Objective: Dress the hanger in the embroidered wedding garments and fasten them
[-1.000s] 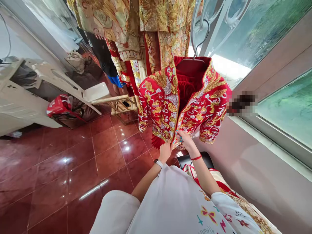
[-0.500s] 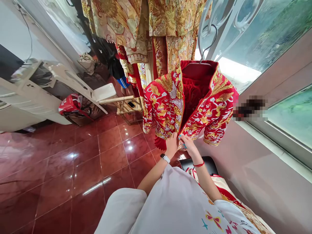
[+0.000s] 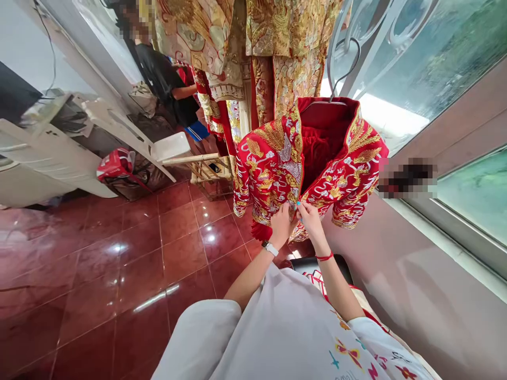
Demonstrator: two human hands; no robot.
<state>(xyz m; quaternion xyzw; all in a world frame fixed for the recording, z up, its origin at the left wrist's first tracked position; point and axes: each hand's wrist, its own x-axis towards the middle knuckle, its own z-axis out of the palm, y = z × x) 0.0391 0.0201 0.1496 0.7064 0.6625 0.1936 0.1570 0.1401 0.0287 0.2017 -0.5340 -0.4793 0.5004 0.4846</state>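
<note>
A red jacket (image 3: pixel 273 182) with gold and silver embroidery hangs on a dark hanger (image 3: pixel 330 105), its collar and upper front spread apart. Dark red velvety cloth shows inside. My left hand (image 3: pixel 280 224) is closed on the lower front edge, fingers bent over the embroidery. Close beside it, my right hand (image 3: pixel 311 217), with blue nails, pinches the front opening where the two edges meet. Whatever small part lies between those fingertips is hidden. Below the hands the two front panels lie close together.
Gold embroidered garments (image 3: pixel 289 31) hang behind the jacket. A bamboo stand (image 3: pixel 212 174) holding a phone, a white chair (image 3: pixel 170 148) and a red bag (image 3: pixel 115 164) are at left. Another person (image 3: pixel 166 79) in black stands behind. A window (image 3: pixel 475 179) lines the right wall.
Both hands have moved slightly up the jacket's front, and the point where its edges meet is higher. The person in black at the back has come more into view.
</note>
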